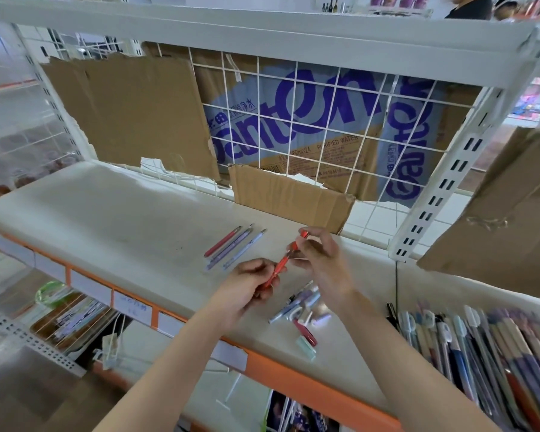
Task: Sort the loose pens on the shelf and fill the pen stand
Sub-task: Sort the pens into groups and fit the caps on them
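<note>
Red pen (282, 264) pinched at both ends: left hand (252, 287) on barrel, right hand (320, 258) near cap, presumably for inspection. Three sorted pens (235, 248) aligned at 10 o'clock; loose pile (301, 310) at 5 o'clock on shelf (113, 219).

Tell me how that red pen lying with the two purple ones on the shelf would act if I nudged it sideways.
The red pen looks slim and round-barrelled, so it would probably roll rather than slide on the smooth shelf. It appears stiff and light, likely easy to shift. It lies right against a purple pen, so rolling that way would likely bump it.
</note>
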Tool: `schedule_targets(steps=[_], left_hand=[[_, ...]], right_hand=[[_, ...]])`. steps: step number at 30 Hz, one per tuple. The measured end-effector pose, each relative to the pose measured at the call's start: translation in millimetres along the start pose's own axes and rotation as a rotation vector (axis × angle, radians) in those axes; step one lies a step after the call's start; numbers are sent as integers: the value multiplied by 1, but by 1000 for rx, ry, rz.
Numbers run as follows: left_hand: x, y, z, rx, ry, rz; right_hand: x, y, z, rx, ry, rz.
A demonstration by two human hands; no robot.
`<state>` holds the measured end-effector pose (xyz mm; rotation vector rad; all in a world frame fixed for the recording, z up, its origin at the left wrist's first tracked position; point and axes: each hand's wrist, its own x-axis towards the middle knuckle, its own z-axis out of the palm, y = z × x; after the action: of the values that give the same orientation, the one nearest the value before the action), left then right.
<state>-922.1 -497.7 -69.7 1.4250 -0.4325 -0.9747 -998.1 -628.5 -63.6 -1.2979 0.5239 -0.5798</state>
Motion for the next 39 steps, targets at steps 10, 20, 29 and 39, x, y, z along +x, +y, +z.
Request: schedule_targets(steps=[10, 20, 29, 39], left_hand=[[21, -30, -33, 1313, 301, 145], [24, -34, -31, 1339, 291, 322], [70, -5, -82, 1210, 648, 323], [84, -6, -94, 1348, 526, 175]], right_hand=[[-32, -13, -87, -1168, -34, 30], [-53, 8, -73, -1283, -82, -178], [-54, 12, -37, -1249, -298, -134], [-71, 2, -26, -1520, -338, -169]])
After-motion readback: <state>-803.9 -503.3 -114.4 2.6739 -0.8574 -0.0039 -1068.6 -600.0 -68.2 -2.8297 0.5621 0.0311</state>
